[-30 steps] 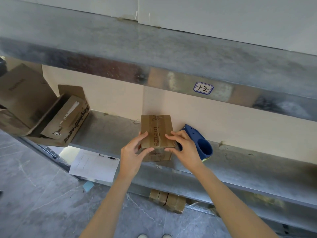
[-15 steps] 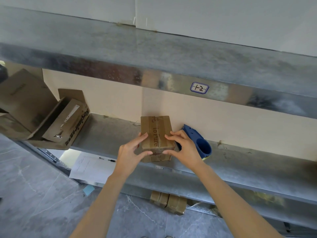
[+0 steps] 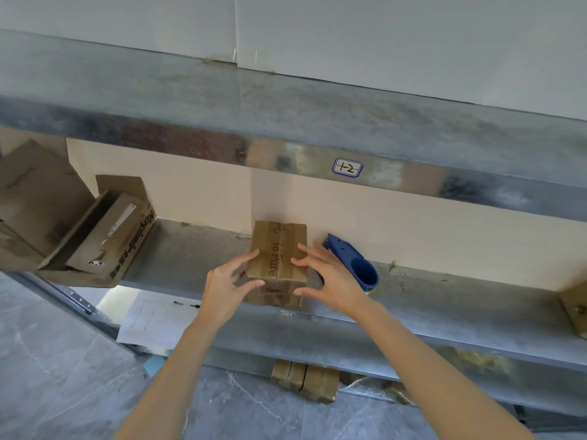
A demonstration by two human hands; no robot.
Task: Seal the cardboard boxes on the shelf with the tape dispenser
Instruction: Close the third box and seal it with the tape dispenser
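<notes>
A small brown cardboard box point(image 3: 279, 249) stands on the metal shelf point(image 3: 178, 262) near its front edge, with tape running over its top seam and down its front. My left hand point(image 3: 225, 287) touches the box's left side, fingers straight on top and thumb at the front edge. My right hand point(image 3: 330, 281) touches the right side the same way, fingers spread. The blue tape dispenser point(image 3: 355, 265) lies on the shelf just right of the box, partly behind my right hand, held by neither hand.
A large open cardboard box point(image 3: 104, 239) sits tilted at the shelf's left end. An upper shelf with a "1-2" label point(image 3: 347, 167) overhangs. Small taped boxes point(image 3: 305, 379) lie under the lower shelf, and a paper sheet point(image 3: 152, 319) lies below left. A cardboard corner point(image 3: 575, 306) shows at the right edge.
Both hands' fingers have straightened and spread on the box, loosening from the closer hold a second ago. The box and dispenser stay in place.
</notes>
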